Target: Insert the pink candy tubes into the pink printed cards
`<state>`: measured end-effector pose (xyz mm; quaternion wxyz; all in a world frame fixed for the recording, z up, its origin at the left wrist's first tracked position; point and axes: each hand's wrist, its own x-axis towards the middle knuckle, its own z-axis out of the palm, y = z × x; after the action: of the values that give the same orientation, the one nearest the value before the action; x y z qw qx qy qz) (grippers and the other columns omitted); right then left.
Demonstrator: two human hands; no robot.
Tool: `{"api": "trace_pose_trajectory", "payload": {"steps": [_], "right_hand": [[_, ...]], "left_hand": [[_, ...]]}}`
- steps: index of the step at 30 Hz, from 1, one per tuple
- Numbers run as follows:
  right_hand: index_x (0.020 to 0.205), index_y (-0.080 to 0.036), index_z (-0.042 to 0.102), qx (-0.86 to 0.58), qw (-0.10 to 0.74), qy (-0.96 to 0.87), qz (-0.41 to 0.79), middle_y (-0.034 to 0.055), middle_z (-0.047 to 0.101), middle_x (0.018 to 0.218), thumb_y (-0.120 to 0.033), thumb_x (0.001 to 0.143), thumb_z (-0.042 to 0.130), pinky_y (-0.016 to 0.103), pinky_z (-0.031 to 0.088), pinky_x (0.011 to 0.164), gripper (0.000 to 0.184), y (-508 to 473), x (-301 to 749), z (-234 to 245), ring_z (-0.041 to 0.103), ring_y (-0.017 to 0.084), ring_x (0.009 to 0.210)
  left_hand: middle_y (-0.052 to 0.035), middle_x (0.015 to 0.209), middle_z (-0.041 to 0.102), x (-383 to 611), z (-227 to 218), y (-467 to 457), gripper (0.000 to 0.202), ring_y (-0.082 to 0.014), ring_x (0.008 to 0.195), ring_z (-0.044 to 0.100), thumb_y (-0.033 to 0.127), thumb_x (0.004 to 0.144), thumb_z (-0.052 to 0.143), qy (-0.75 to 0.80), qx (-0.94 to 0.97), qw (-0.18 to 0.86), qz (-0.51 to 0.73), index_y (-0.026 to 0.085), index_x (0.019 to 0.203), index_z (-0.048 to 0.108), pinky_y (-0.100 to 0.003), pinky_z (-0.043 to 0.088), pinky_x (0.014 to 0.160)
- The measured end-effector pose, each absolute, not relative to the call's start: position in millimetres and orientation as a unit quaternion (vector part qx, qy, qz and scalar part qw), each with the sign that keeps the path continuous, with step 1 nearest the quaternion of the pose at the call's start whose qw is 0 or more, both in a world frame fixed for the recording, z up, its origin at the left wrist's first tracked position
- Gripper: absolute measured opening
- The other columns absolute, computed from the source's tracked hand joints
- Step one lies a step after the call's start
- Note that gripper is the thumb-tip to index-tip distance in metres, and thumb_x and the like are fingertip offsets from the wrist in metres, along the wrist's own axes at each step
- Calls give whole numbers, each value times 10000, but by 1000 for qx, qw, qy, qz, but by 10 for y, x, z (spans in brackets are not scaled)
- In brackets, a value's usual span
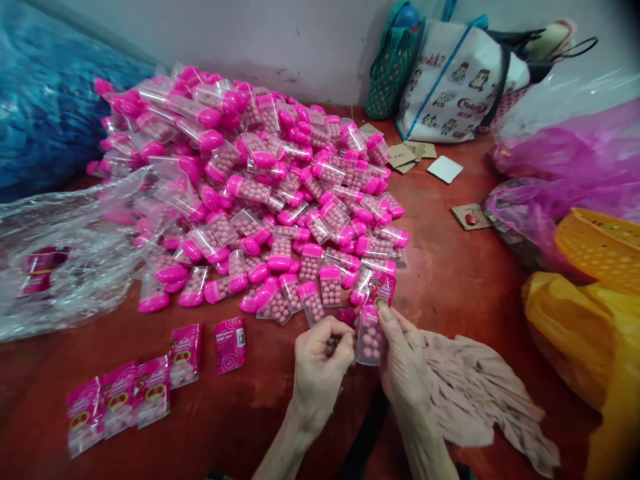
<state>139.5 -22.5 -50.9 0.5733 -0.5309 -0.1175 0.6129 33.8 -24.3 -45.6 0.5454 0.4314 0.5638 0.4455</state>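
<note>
In the head view my right hand (404, 353) grips a clear candy container (370, 343) with pink balls inside, its clear end toward me. A pink printed sleeve (384, 283) with cherries covers the far end, under my thumb. My left hand (321, 370) is closed just left of the container, fingers curled to a pinch; whatever they hold is hidden. Beyond both hands rises a large heap of pink-capped candy containers (250, 187). Several containers in pink sleeves (154, 387) lie in a slanting row at the left, with a flat pink sleeve (231, 345) beside them.
A beige cloth (480, 387) lies right of my right hand on the red surface (440, 267). Clear plastic (65, 227) and a blue bag (55, 100) are at left. Cardboard pieces (401, 155), a white printed bag (445, 80), and a yellow basket (600, 250) are at right.
</note>
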Motion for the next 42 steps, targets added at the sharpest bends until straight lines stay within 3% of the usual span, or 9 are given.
{"api": "trace_pose_trajectory", "payload": {"steps": [6,10,14,18,22,28,33,36,42], "right_hand": [[808,-169,636,-522,459,-246,675,-37,560,556,-399,783,608,155,386,397,234,-272,1399,-466,462,61,429],[880,-192,599,-498,453,-251,696,-26,591,634,-476,767,587,183,433,403,305,-336,1308,-422,515,87,460],[996,-197,532,-501,404,-290,709,-34,590,709,-370,680,714,179,430,408,404,-396,1238,-388,509,72,458],[875,-151,534,-532,399,-328,671,-31,567,613,-372,794,603,176,388,456,245,-434,1185,-345,470,58,463],[816,-151,516,-530,392,-346,667,-38,525,559,-414,842,519,180,291,389,264,-458,1173,-283,384,50,402],[718,-189,467,-591,394,-290,642,-47,451,605,-453,771,593,185,327,433,298,-504,1185,-223,412,78,492],[811,-190,463,-555,375,-280,688,-82,380,572,-434,809,562,155,264,412,264,-466,1210,-223,320,42,450],[964,-197,468,-520,391,-305,695,-78,425,588,-402,825,557,166,311,431,264,-430,1228,-227,362,50,458],[919,-197,562,-601,412,-383,568,27,599,785,-425,862,473,247,470,612,251,-544,1181,-340,558,137,663]], "left_hand": [[-23,876,661,213,-442,-131,135,-154,823,586,219,776,591,536,402,563,484,180,879,670,-256,445,782],[25,633,609,229,-439,-125,99,-95,594,548,240,752,626,515,288,627,509,152,707,640,-198,457,593],[75,470,518,270,-372,-151,178,-38,352,415,246,708,672,512,139,639,558,158,635,536,-135,337,336],[85,410,478,254,-338,-156,211,-50,265,373,338,730,641,475,118,675,552,176,683,513,-137,280,245],[58,434,506,215,-365,-138,205,-35,279,389,317,724,653,418,145,753,486,141,700,552,-121,297,267],[4,486,570,250,-402,-145,227,-60,300,432,325,730,645,403,155,771,468,100,740,617,-158,332,273],[-25,584,628,237,-378,-147,169,-53,353,453,252,721,659,401,145,774,469,102,798,647,-153,347,314],[-33,642,651,204,-344,-130,163,-60,395,475,192,703,671,391,133,759,504,115,845,650,-158,376,350],[-53,726,678,219,-353,-116,90,-106,501,566,185,728,649,392,125,726,552,130,799,637,-171,403,383]]}}
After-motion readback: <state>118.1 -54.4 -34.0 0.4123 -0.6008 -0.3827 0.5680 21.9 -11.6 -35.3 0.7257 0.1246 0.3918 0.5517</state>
